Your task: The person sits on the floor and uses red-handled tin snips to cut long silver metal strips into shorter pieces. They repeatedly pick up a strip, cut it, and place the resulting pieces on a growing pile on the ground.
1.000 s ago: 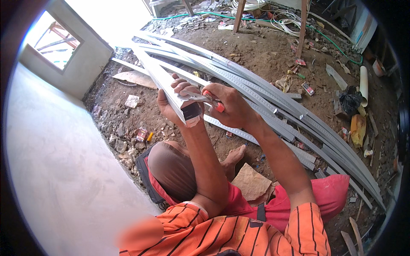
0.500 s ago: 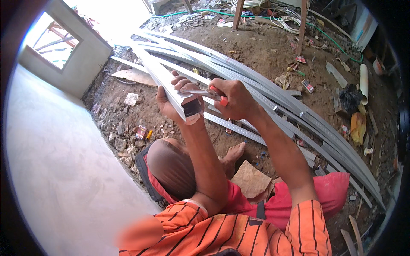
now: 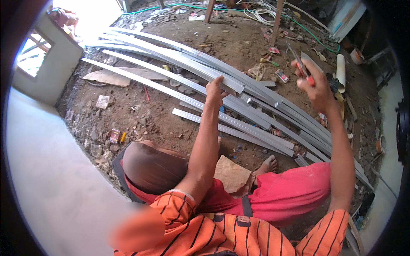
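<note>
My left hand (image 3: 215, 91) is closed round the near end of a long silvery metal channel (image 3: 198, 68), the thumb on its top face. The channel lies low over a pile of similar metal profiles (image 3: 294, 113) spread across the dirt ground. Off to the right and raised, my right hand (image 3: 315, 85) grips a pair of tin snips (image 3: 297, 59) by the red handles. The snips' blades point up and away, clear of the metal. Some of the left fingers are hidden behind the channel's end.
A pale wall (image 3: 38, 158) runs along my left. Rubble and scraps lie about, with a flat stone slab (image 3: 232, 174) between my legs. Coiled white cable (image 3: 260, 13) and a green hose (image 3: 309, 32) lie farther off. Another person (image 3: 64, 19) is at the bright far-left opening.
My left hand has lowered the channel from in front of me onto the pile, farther right. My right hand has drawn the snips away from the channel's end, up and to the right.
</note>
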`<control>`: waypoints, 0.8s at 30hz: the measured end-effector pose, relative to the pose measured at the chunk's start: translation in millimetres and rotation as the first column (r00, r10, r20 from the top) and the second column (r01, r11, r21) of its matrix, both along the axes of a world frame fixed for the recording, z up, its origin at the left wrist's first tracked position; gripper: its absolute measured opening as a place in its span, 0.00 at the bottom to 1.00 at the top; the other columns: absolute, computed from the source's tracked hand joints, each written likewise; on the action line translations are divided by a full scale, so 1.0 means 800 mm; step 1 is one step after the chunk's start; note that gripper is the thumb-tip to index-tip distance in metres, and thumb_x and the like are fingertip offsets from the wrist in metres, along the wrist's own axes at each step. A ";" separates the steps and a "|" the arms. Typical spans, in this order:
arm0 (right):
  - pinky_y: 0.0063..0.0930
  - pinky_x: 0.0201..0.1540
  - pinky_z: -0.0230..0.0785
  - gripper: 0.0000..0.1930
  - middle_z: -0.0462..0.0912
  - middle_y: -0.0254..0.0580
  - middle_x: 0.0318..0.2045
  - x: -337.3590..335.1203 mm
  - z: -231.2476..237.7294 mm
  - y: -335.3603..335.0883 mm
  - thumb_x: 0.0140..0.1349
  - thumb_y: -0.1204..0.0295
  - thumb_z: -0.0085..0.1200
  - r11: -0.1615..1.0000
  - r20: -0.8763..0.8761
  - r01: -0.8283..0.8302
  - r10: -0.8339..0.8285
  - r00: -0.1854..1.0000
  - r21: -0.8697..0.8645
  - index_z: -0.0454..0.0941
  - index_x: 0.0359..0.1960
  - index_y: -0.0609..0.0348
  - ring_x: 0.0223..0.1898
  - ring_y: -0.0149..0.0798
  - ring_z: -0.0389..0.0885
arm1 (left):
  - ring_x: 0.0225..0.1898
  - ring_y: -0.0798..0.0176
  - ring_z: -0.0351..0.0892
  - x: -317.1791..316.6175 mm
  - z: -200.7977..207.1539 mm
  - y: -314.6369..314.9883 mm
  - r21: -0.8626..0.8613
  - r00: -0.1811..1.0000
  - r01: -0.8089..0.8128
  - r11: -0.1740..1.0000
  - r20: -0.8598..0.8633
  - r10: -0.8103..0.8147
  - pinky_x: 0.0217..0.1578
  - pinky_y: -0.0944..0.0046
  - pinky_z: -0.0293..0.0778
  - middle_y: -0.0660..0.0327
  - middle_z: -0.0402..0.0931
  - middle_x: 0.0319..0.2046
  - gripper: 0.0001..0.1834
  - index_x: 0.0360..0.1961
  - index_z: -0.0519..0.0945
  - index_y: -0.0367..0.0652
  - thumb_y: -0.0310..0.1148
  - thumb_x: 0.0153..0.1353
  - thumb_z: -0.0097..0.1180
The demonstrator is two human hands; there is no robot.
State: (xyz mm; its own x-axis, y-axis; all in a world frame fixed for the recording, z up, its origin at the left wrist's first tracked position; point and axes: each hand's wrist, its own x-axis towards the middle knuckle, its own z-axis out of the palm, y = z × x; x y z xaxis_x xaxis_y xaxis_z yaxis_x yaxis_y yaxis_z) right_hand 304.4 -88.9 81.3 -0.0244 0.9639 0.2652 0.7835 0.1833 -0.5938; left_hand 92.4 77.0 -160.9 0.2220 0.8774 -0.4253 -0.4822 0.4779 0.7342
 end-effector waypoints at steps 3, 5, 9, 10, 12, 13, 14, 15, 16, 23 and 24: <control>0.30 0.45 0.67 0.21 0.78 0.43 0.39 0.026 -0.030 -0.048 0.49 0.76 0.49 0.997 -0.001 0.069 -0.069 0.998 -0.029 0.69 0.49 0.63 0.35 0.35 0.74 | 0.50 0.45 0.72 0.035 -0.051 0.005 -0.036 0.992 0.086 0.996 -0.094 -0.089 0.43 0.50 0.74 0.45 0.65 0.54 0.28 0.56 0.64 0.33 0.39 0.59 0.51; 0.30 0.46 0.67 0.21 0.78 0.43 0.42 0.043 -0.043 -0.066 0.49 0.75 0.49 0.990 -0.023 0.100 -0.103 0.994 -0.099 0.69 0.49 0.63 0.37 0.35 0.74 | 0.50 0.45 0.72 0.046 -0.064 0.013 -0.044 0.980 0.145 0.988 -0.135 -0.149 0.42 0.51 0.74 0.44 0.64 0.54 0.28 0.56 0.63 0.32 0.39 0.59 0.51; 0.28 0.45 0.67 0.20 0.76 0.41 0.34 0.062 -0.051 -0.077 0.49 0.75 0.49 0.971 -0.110 0.187 -0.204 0.973 -0.146 0.70 0.47 0.61 0.36 0.35 0.74 | 0.47 0.44 0.74 0.058 -0.086 0.016 -0.118 0.941 0.198 0.973 -0.253 -0.223 0.41 0.50 0.74 0.44 0.66 0.53 0.27 0.54 0.66 0.32 0.37 0.56 0.53; 0.27 0.43 0.66 0.20 0.74 0.40 0.31 0.066 -0.056 -0.075 0.49 0.75 0.48 0.978 -0.154 0.170 -0.187 0.970 -0.117 0.71 0.47 0.60 0.35 0.34 0.73 | 0.47 0.44 0.74 0.050 -0.102 0.013 -0.107 0.935 0.185 0.977 -0.285 -0.209 0.41 0.50 0.74 0.44 0.67 0.52 0.27 0.53 0.66 0.31 0.36 0.55 0.54; 0.27 0.43 0.66 0.20 0.74 0.39 0.31 0.065 -0.057 -0.074 0.49 0.75 0.48 0.982 -0.169 0.147 -0.166 0.972 -0.117 0.71 0.47 0.60 0.35 0.33 0.73 | 0.47 0.44 0.74 0.011 -0.156 0.003 0.034 0.872 0.081 0.996 -0.487 -0.054 0.44 0.50 0.72 0.43 0.69 0.50 0.26 0.49 0.68 0.30 0.37 0.52 0.56; 0.26 0.43 0.66 0.20 0.73 0.39 0.31 0.066 -0.059 -0.071 0.48 0.75 0.48 0.986 -0.181 0.127 -0.145 0.973 -0.108 0.71 0.47 0.60 0.35 0.33 0.72 | 0.48 0.44 0.74 -0.007 -0.183 -0.004 0.173 0.774 0.021 0.985 -0.627 0.094 0.46 0.51 0.71 0.42 0.71 0.48 0.26 0.46 0.69 0.30 0.38 0.51 0.57; 0.26 0.43 0.66 0.20 0.73 0.38 0.31 0.074 -0.066 -0.074 0.48 0.75 0.48 0.983 -0.179 0.147 -0.165 0.970 -0.113 0.71 0.47 0.60 0.35 0.33 0.72 | 0.49 0.42 0.73 0.003 -0.181 -0.025 0.159 0.639 -0.128 0.979 -0.741 0.204 0.48 0.52 0.69 0.39 0.70 0.47 0.27 0.45 0.68 0.26 0.35 0.47 0.56; 0.26 0.43 0.65 0.20 0.73 0.38 0.31 0.080 -0.070 -0.079 0.48 0.76 0.48 0.981 -0.181 0.156 -0.175 0.968 -0.115 0.71 0.47 0.60 0.35 0.32 0.72 | 0.50 0.41 0.71 0.014 -0.178 -0.051 0.169 0.469 -0.288 0.942 -0.833 0.293 0.51 0.53 0.67 0.35 0.70 0.45 0.29 0.45 0.67 0.22 0.33 0.43 0.56; 0.26 0.43 0.65 0.20 0.73 0.38 0.31 0.082 -0.071 -0.080 0.48 0.76 0.48 0.981 -0.180 0.139 -0.162 0.970 -0.135 0.71 0.47 0.60 0.35 0.33 0.72 | 0.52 0.39 0.69 0.002 -0.191 -0.061 0.060 0.459 -0.303 0.951 -0.865 0.201 0.54 0.52 0.64 0.34 0.70 0.45 0.32 0.46 0.65 0.22 0.33 0.42 0.57; 0.26 0.44 0.65 0.21 0.72 0.39 0.31 0.071 -0.067 -0.083 0.47 0.77 0.48 0.972 -0.118 0.143 -0.167 0.979 -0.188 0.70 0.47 0.62 0.35 0.33 0.72 | 0.50 0.44 0.73 0.002 -0.259 -0.051 -0.290 0.677 -0.184 0.939 -0.730 -0.092 0.51 0.56 0.69 0.41 0.72 0.47 0.46 0.52 0.59 0.29 0.44 0.38 0.72; 0.27 0.42 0.65 0.21 0.73 0.40 0.31 0.067 -0.063 -0.081 0.46 0.78 0.48 0.963 -0.105 0.156 -0.182 0.978 -0.218 0.70 0.46 0.63 0.35 0.34 0.73 | 0.50 0.44 0.73 0.002 -0.274 -0.048 -0.302 0.679 -0.199 0.932 -0.728 -0.091 0.51 0.57 0.70 0.42 0.72 0.47 0.46 0.52 0.60 0.29 0.44 0.38 0.72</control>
